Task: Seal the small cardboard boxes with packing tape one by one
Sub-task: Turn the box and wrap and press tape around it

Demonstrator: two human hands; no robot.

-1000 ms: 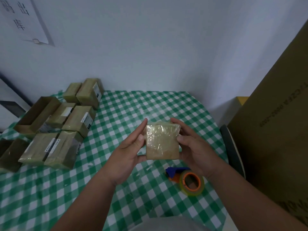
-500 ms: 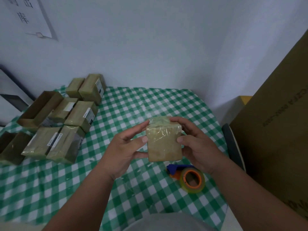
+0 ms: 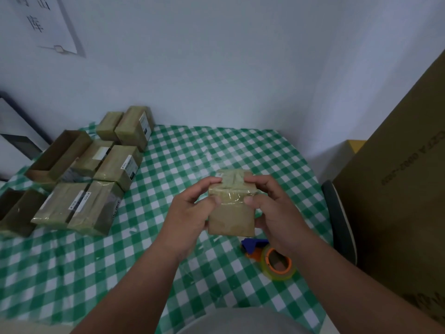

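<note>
A small cardboard box (image 3: 231, 219) is held above the middle of the checked table, its taped end tipped toward me. My left hand (image 3: 190, 213) grips its left side with the fingers over the top edge. My right hand (image 3: 274, 210) grips its right side, thumb pressed on the shiny tape band. An orange tape dispenser (image 3: 277, 261) with a blue handle and a clear roll lies on the table just below the box, partly hidden by my right wrist.
Several taped small boxes (image 3: 96, 206) lie grouped at the table's left, beside an open brown carton (image 3: 55, 160). The green checked tablecloth (image 3: 204, 150) covers the table. A large cardboard box (image 3: 399, 201) and a dark chair edge (image 3: 337, 213) stand at the right.
Both hands have tilted the box, so its taped top end now faces me. The fingers have slid up onto that end. The view has shifted slightly.
</note>
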